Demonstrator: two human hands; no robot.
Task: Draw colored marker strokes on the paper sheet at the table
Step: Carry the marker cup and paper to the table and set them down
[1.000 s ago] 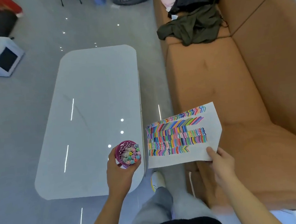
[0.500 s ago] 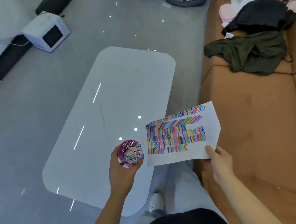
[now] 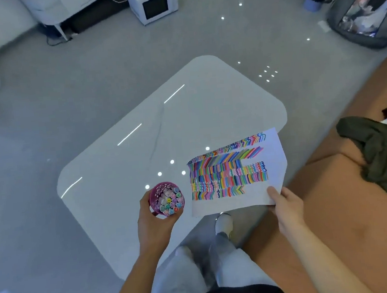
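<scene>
While the left hand (image 3: 152, 223) at lower centre curls round a purple cup (image 3: 155, 195) packed with markers (image 3: 170, 201), the right hand (image 3: 285, 206) pinches the lower right corner of the paper sheet (image 3: 240, 198), which overlaps the right edge of the white desk (image 3: 185, 123); farther right, a green garment (image 3: 385, 158) lies on the sofa (image 3: 335, 203).

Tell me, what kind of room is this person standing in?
Probably a living room or lounge: a low white coffee table stands beside an orange-brown sofa, and a dark green garment lies on the sofa.
</scene>
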